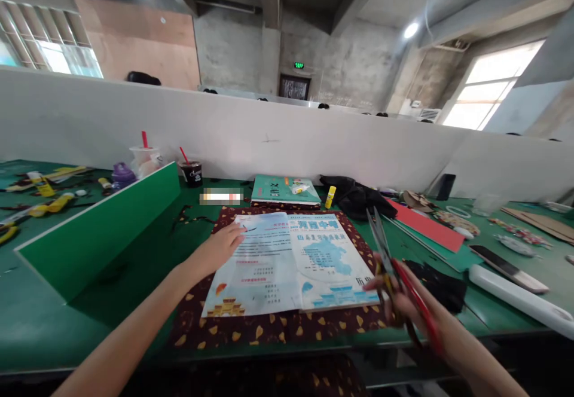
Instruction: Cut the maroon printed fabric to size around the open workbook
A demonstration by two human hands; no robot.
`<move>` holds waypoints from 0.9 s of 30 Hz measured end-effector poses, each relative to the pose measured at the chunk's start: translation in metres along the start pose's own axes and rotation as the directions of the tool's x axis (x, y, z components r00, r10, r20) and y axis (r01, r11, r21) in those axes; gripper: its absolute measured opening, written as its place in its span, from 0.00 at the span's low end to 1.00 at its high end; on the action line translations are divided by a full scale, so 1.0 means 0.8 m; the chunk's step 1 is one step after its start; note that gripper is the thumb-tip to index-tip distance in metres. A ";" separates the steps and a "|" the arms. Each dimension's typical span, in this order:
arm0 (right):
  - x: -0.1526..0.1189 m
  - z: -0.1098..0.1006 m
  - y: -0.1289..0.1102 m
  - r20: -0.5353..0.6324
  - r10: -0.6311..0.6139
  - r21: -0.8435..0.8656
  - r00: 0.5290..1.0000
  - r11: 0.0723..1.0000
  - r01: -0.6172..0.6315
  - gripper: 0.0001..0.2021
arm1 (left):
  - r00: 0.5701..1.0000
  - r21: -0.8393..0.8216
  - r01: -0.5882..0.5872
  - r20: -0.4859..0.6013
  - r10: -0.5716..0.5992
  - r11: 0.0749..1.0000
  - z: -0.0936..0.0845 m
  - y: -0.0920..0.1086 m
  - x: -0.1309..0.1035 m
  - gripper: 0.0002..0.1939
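Fingers stretched out, my left hand (224, 244) lies on the upper left page of an open printed booklet (269, 289). A small dark curved sliver (250, 228) shows on the page just beyond its fingertips. My right hand (401, 301), blurred, is closed around a pair of scissors (380, 232) at the booklet's right edge. The scissor blades point up and away, a little apart, and red shows on the handles. Under the booklet is a dark red patterned cloth (264, 332).
Left stands an upright green board (116, 223); behind it are a purple bottle (123, 174) and a drink cup (192, 174). Beyond the booklet are a green book (269, 189), a glue stick (330, 197) and black cloth (359, 197). A phone (509, 267) and white bar (520, 301) lie right.
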State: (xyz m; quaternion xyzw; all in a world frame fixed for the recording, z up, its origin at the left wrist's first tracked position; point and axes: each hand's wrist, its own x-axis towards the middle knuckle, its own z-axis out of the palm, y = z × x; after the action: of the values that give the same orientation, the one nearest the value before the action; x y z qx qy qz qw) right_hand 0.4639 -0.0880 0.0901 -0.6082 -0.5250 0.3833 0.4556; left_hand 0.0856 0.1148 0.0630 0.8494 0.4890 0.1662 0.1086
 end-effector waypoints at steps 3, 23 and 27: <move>0.132 -0.009 0.018 -0.207 -0.168 -0.415 0.964 0.907 0.069 0.16 | 0.999 0.012 0.024 -0.027 -0.024 1.000 0.009 -0.018 0.067 0.24; 0.335 0.011 0.091 -0.178 -0.077 -0.851 0.981 0.512 -0.114 0.18 | 0.993 0.177 0.112 0.015 -0.116 0.978 0.080 -0.095 0.141 0.27; 0.338 0.011 0.092 -0.184 -0.076 -0.839 0.980 0.532 -0.116 0.18 | 0.994 0.172 0.102 0.007 -0.105 0.980 0.081 -0.095 0.145 0.25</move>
State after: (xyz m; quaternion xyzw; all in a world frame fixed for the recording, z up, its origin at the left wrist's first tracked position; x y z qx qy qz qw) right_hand 0.5187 0.1781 0.0205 -0.7934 -0.5895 0.0243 0.1499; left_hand 0.1047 0.2521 -0.0029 0.8304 0.5440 0.1108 0.0474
